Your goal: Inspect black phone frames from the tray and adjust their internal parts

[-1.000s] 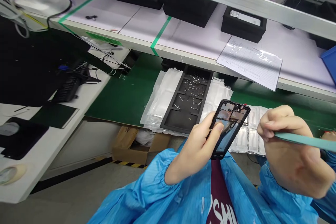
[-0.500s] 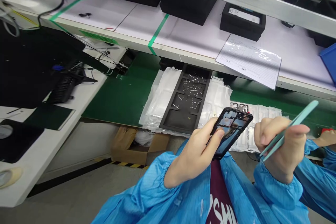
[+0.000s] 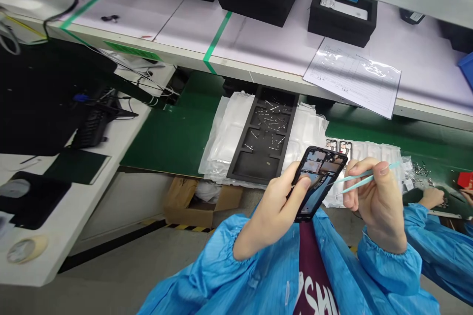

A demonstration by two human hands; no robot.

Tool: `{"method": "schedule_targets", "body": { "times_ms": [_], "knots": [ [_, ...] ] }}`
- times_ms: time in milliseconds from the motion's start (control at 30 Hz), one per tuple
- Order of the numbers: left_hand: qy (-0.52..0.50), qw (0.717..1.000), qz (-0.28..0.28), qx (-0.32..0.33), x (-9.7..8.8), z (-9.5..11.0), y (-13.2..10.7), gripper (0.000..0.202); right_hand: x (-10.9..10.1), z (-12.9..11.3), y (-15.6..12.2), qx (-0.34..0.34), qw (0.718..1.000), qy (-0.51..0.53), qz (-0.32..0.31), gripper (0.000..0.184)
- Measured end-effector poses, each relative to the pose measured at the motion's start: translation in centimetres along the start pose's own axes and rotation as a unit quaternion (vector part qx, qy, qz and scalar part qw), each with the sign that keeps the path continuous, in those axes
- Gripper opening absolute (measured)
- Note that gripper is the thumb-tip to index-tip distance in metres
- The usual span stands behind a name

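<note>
My left hand (image 3: pixel 275 211) grips a black phone frame (image 3: pixel 318 177) with its open inner side facing up, thumb pressed on its middle. My right hand (image 3: pixel 373 202) pinches pale green tweezers (image 3: pixel 364 177), whose tips point left at the frame's upper right part. Both hands hover above my lap, near the front edge of the green belt (image 3: pixel 173 133). Behind the frame lies a black compartment tray (image 3: pixel 266 138) with several small metal parts in it, resting on clear plastic bags (image 3: pixel 229 133).
A laminated sheet (image 3: pixel 353 76) hangs over the white shelf's edge, with black foam trays (image 3: pixel 342 10) behind it. A co-worker's hand and blue sleeve (image 3: pixel 430 199) are at the right. A keyboard (image 3: pixel 92 125) and tape roll (image 3: pixel 22 250) sit on the left table. A cardboard box (image 3: pixel 199 199) stands below.
My right hand turned the tweezers from pointing up and right to pointing left, bringing the tips to the phone frame. My left hand kept its hold on the frame.
</note>
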State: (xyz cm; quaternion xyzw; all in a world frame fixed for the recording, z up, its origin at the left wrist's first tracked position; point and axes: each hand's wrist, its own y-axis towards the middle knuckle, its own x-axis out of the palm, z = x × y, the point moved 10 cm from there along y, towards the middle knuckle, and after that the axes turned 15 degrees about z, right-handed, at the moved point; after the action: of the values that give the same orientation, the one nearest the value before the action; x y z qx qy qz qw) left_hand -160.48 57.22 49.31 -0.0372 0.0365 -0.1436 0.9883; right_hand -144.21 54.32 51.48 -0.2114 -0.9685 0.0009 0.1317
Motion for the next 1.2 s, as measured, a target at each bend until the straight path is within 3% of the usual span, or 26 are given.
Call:
{"method": "schedule_targets", "body": {
  "times_ms": [100, 200, 267, 333, 400, 467, 567, 700, 1200],
  "knots": [
    [0.004, 1.0, 0.01, -0.014, -0.2, -0.3, -0.1, 0.024, -0.5, 0.4, 0.0, 0.012, 1.0, -0.022, 0.0, 0.043],
    [-0.003, 1.0, 0.008, -0.022, -0.2, -0.4, -0.1, 0.025, 0.2, 0.1, -0.6, 0.004, 0.999, -0.033, -0.037, 0.031],
    [-0.01, 1.0, 0.007, -0.023, -0.2, -0.3, -0.1, 0.026, 0.5, -0.6, -1.1, -0.024, 0.997, -0.053, -0.042, 0.025],
    [-0.008, 1.0, 0.007, -0.021, -0.3, -0.3, -0.1, 0.026, 0.6, -2.0, -1.4, -0.099, 0.99, -0.098, -0.022, 0.021],
    [0.003, 1.0, 0.008, -0.017, -0.5, -0.3, -0.2, 0.026, 1.0, -4.0, -1.9, -0.213, 0.962, -0.167, -0.017, 0.024],
    [0.014, 1.0, 0.003, -0.011, -0.5, -0.3, -0.4, 0.027, 1.9, -5.5, -2.7, -0.319, 0.918, -0.232, -0.051, 0.029],
    [0.026, 0.999, -0.016, -0.01, -0.4, -0.2, -0.8, 0.03, 3.0, -6.1, -3.5, -0.395, 0.863, -0.29, -0.126, 0.033],
    [0.031, 0.999, -0.036, -0.014, -0.2, -0.1, -1.1, 0.031, 3.0, -6.3, -3.8, -0.409, 0.838, -0.317, -0.174, 0.033],
    [0.017, 0.997, -0.08, 0.002, 0.6, 0.3, -1.2, 0.023, 2.7, -6.2, -4.2, -0.406, 0.834, -0.328, -0.18, 0.034]
  ]
}}
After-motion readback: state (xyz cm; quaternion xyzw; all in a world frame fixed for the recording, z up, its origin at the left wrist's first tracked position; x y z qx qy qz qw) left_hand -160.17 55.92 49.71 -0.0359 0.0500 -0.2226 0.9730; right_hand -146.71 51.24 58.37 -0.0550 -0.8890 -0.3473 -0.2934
